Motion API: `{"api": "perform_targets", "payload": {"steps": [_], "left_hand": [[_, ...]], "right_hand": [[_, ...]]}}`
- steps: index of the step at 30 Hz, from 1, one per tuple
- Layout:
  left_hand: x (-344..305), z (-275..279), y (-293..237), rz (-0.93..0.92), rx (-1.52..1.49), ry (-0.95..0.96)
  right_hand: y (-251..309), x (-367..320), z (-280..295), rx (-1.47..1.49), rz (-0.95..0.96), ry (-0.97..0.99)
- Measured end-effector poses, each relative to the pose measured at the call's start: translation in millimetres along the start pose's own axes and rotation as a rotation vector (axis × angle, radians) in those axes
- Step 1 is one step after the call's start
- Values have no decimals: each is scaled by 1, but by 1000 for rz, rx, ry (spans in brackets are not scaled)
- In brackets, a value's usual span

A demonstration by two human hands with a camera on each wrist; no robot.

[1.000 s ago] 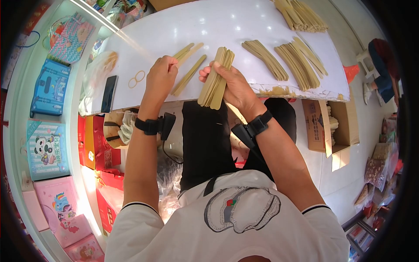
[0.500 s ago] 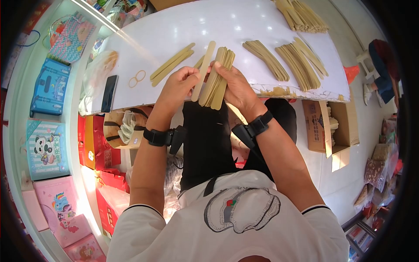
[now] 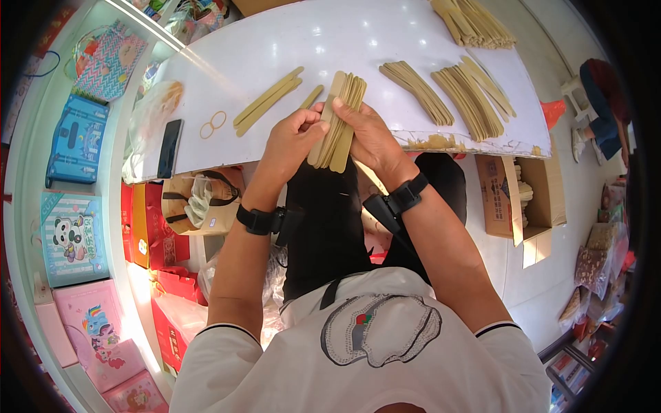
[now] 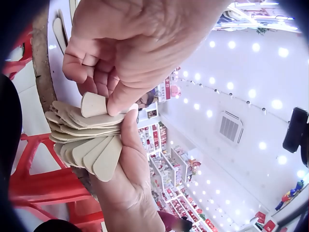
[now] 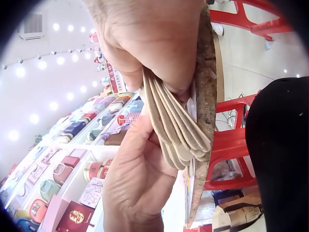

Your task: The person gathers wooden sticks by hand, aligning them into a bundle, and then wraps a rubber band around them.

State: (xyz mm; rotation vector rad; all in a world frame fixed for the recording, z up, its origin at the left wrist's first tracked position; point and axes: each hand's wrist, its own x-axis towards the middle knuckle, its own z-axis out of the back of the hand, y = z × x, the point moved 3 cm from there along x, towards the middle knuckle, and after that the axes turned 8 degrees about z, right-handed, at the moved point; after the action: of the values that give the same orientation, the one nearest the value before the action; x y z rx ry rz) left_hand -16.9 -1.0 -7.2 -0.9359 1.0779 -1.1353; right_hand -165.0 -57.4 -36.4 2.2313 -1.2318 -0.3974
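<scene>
In the head view my right hand (image 3: 375,138) grips a fanned bundle of flat wooden sticks (image 3: 342,131) above the table's front edge. My left hand (image 3: 292,143) pinches one stick against the bundle's left side, thumb on top. The left wrist view shows that stick (image 4: 94,105) between left thumb and fingers, over the bundle's rounded ends (image 4: 87,130). In the right wrist view the bundle (image 5: 174,121) hangs from the right hand (image 5: 149,38), with the left hand (image 5: 140,179) touching its side. A loose stick (image 3: 313,96) lies partly hidden behind the left hand.
On the white table (image 3: 227,62) lie loose sticks (image 3: 268,100), two rubber bands (image 3: 213,124), a phone (image 3: 170,148), and stick piles (image 3: 416,93) to the right, with a larger pile (image 3: 474,24) at the back. A cardboard box (image 3: 520,199) stands below right.
My left hand has moved right from the loose sticks, carrying one stick to the bundle, where it now lies alongside the others. My right hand has stayed nearly in place.
</scene>
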Motion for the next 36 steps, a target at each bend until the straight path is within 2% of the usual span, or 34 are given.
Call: {"api": "perform_targets", "payload": {"steps": [6,12,18,27,36], "left_hand": [[-4,-4,-4,56,-39,-9],[-4,-10,-3,-31,-17,-33],[-7,-7,-10,-2,30,-69],[-10,0,-12,146,-62,-44],[-15,4,-18,169,-44,-86]], "right_hand": [[-1,1,1,-11,-4,5],[-3,3,3,3,-4,7],[-3,1,2,1,-9,-7],[-1,1,1,-23,-6,27],[-3,2,3,-6,7,-11]]}}
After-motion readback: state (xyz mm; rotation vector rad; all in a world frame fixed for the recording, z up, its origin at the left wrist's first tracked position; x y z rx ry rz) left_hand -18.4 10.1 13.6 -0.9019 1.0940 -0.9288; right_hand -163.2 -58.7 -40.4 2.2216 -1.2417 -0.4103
